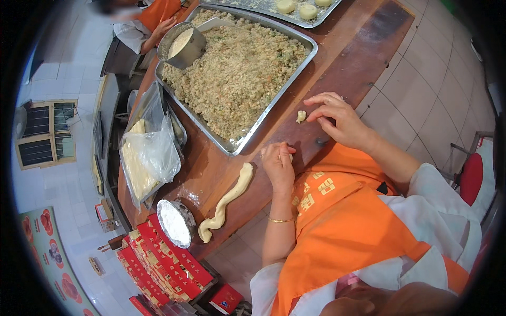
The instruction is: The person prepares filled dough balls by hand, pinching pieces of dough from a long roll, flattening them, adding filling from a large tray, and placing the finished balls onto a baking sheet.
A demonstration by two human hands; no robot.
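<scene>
My left hand point(279, 164) rests at the wooden table's point(337, 58) edge, fingers curled around a small pale bit of dough. A long twisted rope of dough point(232, 197) lies on the table just left of it. My right hand point(337, 118) hovers low over the table further back. Its thumb tip is beside a small lump of dough point(301, 116) that lies on the wood, and its fingers are slightly spread. A large metal tray point(295, 79) heaped with crumbly filling sits just behind both hands.
A metal cup point(182, 45) of pale powder stands in the filling tray. A plastic bag point(150, 158) of dough and a small bowl of flour point(175, 223) sit left. Red boxes point(163, 263) are stacked below. A second tray point(311, 21) holds dough rounds. Another person point(153, 21) works at the far end.
</scene>
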